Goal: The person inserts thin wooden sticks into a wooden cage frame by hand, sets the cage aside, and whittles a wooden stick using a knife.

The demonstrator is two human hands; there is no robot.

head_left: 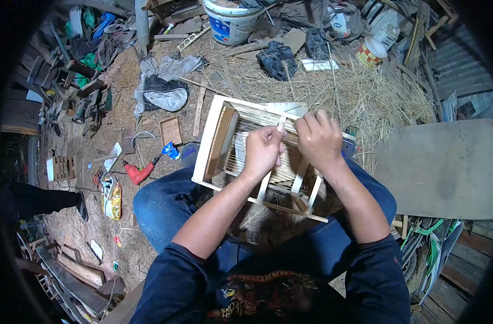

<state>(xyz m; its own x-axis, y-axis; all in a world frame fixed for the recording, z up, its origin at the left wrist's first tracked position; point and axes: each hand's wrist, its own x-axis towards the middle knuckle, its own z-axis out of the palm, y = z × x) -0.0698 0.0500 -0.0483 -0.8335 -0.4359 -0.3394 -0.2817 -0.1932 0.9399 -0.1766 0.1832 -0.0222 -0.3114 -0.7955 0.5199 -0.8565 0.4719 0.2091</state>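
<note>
Wooden frame (207,143) w/ thin slats (257,111) (pale).

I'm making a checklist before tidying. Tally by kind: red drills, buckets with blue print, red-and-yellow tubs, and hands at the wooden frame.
Red drill: 1
Blue-print bucket: 1
Red-and-yellow tub: 1
Hands: 2 (left hand, right hand)
Total: 5

The frame (209,141) is pale matt wood, the drill (139,172) red plastic, the jeans (162,208) blue cloth, and the wall sheet (465,59) ridged metal.
</note>
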